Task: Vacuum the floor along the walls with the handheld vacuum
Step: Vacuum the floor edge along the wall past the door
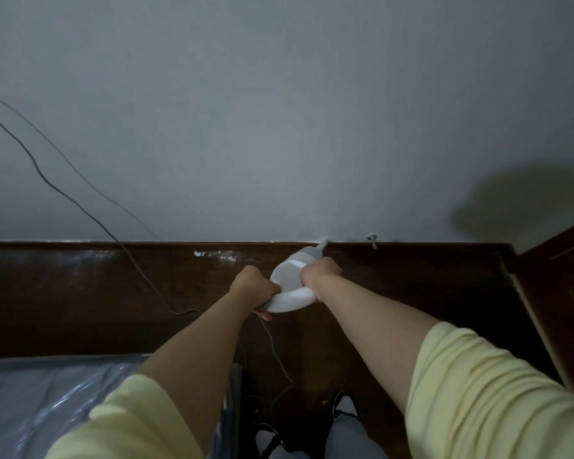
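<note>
The white handheld vacuum [290, 282] is held over the dark floor [113, 293], its nozzle tip at the wall [279, 127]. The left hand [254, 284] grips its rear handle; the right hand [318, 271] clasps its body. Both sleeves [478, 392] are yellow.

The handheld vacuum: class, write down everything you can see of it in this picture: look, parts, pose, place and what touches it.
The handheld vacuum is white, smooth and plastic-looking, with a rounded body, a looped handle at the rear and a narrow grey nozzle at the front. It is held low and points away from the person, its nozzle tip at the line where the dark wooden floor meets the grey wall. The left hand grips the rear of the handle; the right hand grips its front. A thin cord trails back from it.
</note>
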Motion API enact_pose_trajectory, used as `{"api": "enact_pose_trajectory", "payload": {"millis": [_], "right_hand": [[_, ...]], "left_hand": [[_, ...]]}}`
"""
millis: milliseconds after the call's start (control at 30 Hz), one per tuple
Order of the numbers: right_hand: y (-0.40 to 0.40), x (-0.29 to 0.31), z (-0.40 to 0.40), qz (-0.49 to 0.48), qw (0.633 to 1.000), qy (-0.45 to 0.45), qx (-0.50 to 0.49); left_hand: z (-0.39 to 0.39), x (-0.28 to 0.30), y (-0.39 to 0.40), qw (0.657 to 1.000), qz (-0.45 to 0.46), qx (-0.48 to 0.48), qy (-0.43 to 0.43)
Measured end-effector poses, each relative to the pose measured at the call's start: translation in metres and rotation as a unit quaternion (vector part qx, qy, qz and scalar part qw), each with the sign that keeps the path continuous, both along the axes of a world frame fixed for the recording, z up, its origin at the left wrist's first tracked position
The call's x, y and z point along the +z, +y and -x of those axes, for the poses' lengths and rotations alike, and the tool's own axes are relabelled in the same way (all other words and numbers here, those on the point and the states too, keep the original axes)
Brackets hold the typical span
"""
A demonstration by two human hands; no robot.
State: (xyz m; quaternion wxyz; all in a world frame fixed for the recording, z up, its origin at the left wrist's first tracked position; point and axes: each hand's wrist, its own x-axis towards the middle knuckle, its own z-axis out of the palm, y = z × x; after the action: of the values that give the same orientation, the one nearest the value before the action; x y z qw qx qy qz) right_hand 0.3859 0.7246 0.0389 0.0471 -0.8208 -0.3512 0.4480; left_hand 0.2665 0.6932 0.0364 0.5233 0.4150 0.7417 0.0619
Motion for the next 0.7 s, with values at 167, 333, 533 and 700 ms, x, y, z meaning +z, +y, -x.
{"api": "enact_pose_trajectory", "payload": {"millis": [167,333,533,700], "right_hand": [[0.000,0.001,0.009,0.005,1.000,-0.003,0.003],[-0.001,0.001,0.017,0.008,1.000,-0.001,0.009],[-0.004,0.001,0.024,0.005,1.000,0.000,0.013],[-0.006,0.001,0.030,-0.004,1.000,-0.007,0.024]], "left_hand": [[0.009,0.000,-0.002,1.000,0.002,0.002,-0.001],[0.015,0.002,-0.004,1.000,0.004,0.008,-0.001],[0.023,0.002,-0.010,1.000,0.009,0.013,0.001],[0.029,0.003,-0.012,1.000,0.003,0.016,-0.001]]}}
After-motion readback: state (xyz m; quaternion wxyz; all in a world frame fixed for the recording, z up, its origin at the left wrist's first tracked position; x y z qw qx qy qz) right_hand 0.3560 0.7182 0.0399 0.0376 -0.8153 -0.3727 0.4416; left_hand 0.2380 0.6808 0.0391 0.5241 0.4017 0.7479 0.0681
